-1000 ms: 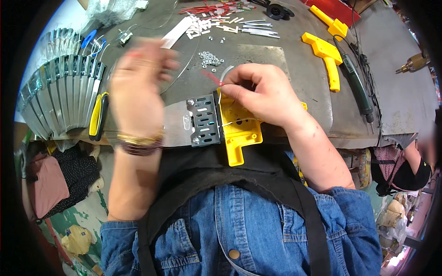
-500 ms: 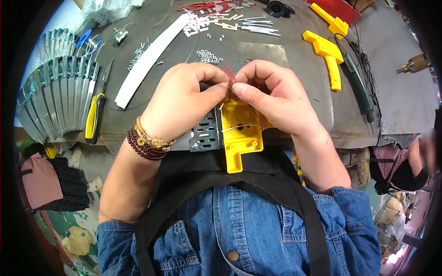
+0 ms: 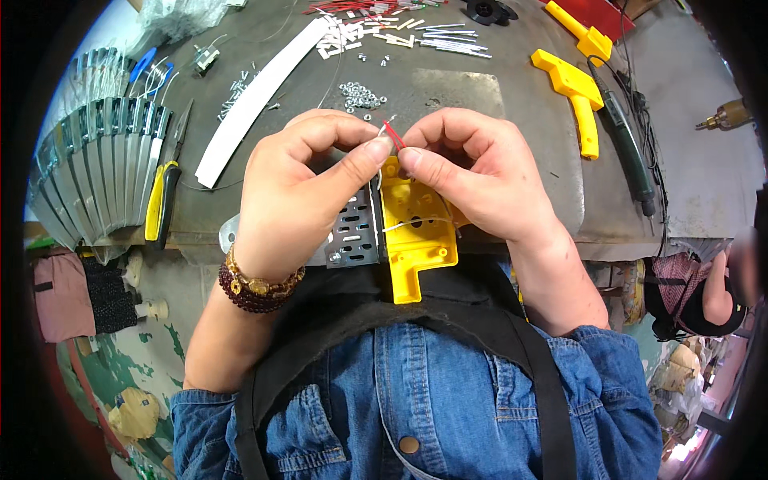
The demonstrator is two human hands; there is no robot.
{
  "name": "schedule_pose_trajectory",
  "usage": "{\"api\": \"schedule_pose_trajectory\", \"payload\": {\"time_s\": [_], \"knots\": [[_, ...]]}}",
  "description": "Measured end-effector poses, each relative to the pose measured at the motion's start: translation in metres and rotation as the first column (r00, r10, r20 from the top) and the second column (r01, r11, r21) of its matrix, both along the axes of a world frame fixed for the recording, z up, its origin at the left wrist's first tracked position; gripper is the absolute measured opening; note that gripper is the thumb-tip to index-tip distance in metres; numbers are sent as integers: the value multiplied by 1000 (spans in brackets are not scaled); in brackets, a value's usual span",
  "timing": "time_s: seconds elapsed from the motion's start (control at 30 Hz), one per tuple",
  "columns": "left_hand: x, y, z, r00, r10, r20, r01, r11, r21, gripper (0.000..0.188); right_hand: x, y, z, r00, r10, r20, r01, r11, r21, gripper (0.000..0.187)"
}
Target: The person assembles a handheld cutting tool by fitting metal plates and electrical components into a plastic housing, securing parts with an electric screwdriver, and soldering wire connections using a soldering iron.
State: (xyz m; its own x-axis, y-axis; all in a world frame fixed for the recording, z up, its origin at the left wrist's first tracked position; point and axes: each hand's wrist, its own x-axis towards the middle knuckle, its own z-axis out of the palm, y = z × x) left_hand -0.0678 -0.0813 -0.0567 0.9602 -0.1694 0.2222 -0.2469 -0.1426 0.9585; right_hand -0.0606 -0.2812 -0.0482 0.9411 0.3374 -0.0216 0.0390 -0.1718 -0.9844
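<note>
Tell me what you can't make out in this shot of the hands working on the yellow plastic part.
Head view only:
- Thin red wire: its lower end is hidden between the left hand and right hand.
- Yellow plastic housing: its top is covered by both hands.
- Perforated grey metal plate: its left part lies under the left hand.
- Small silver nuts: too small to count.
- Person at right edge: blurred and cut off.

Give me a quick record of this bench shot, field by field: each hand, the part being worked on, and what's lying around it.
left hand: left hand pinches a thin red wire with the right
right hand: right hand grips the same wire tip
workpiece: yellow plastic housing under both hands, beside a perforated metal bracket
bench: grey worktable
nearby: pile of small nuts, white strip, yellow-handled pliers, two more yellow housings
</note>
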Motion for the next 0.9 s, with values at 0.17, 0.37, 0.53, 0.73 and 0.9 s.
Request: {"api": "schedule_pose_trajectory", "payload": {"time_s": [0.17, 0.37, 0.53, 0.73, 0.9], "knots": [[-5, -1, 3, 976, -66, -205, 34, 987, -159, 15, 0, 3, 2, 995, 18, 94, -13, 998, -54, 19], [-2, -4, -5, 998, -16, -60, 4, 982, -190, 15, 1, 5, -4, 985, 19, 172, -7, 997, -72, 20], [-2, -5, -3, 1000, -7, -9, 5, 989, -146, 13, 0, 5, -3, 984, 9, 178, 4, 997, -76, 21], [-4, -8, -3, 1000, 21, -11, -22, 990, -139, 13, -1, 6, -8, 978, -16, 206, 28, 998, -54, 21], [-4, -10, -2, 999, 28, 24, -26, 997, -76, 14, -1, 6, -8, 976, -32, 217, 43, 998, -45, 20]]}}
